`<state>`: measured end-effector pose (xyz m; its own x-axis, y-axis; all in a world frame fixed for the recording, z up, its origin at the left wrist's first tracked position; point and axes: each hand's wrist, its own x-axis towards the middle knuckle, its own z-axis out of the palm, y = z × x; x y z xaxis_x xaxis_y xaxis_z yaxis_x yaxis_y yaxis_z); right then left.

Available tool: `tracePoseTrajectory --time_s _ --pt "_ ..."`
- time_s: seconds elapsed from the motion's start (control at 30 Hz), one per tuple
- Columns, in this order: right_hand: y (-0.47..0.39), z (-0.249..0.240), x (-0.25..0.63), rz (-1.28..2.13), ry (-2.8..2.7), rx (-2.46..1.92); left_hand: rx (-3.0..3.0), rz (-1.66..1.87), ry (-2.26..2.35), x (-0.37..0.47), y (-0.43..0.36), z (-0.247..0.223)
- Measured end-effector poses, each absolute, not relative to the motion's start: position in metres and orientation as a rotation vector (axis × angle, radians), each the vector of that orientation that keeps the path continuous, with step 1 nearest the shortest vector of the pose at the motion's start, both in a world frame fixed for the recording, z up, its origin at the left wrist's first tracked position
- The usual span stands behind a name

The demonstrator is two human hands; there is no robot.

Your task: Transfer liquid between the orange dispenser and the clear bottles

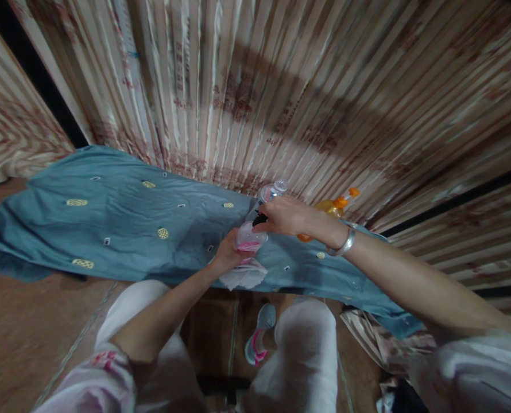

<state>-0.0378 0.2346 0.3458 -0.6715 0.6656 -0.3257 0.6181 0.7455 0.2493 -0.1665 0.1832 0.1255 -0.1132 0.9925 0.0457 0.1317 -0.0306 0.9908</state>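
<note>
My left hand (226, 252) is wrapped around a clear plastic container (252, 234) with pink on its side, tilted over the cloth. At the container's upper end, the fingers of my right hand (287, 215) are closed on a small black object (259, 218) whose kind I cannot make out. A crumpled white tissue (244, 275) lies just below my left hand. Partly hidden behind my right hand is a clear plastic bottle (277, 188). Beyond my right wrist, an amber bottle with an orange pump top (335, 205) is partly covered by my forearm.
A blue-green cloth (126, 223) with yellow pineapple prints covers the narrow surface before me. Pleated patterned curtains (238, 86) hang right behind it, with dark poles (40, 74) at the sides. My knees (307, 338) are close to its front edge.
</note>
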Motion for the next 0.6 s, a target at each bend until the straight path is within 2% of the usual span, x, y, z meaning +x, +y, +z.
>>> tracePoseTrajectory --time_s 0.13,0.33,0.6 --pt "0.2339 0.3478 -0.0384 0.01 2.621 0.858 1.267 1.261 1.371 -0.1661 0.1846 0.1246" --pt "0.2337 0.3431 -0.0407 0.183 2.536 1.012 1.279 1.261 1.361 -0.1652 0.1839 0.129" --pt "0.2396 0.3417 -0.0347 -0.069 2.689 0.792 1.264 1.248 1.382 -0.1661 0.182 0.1327"
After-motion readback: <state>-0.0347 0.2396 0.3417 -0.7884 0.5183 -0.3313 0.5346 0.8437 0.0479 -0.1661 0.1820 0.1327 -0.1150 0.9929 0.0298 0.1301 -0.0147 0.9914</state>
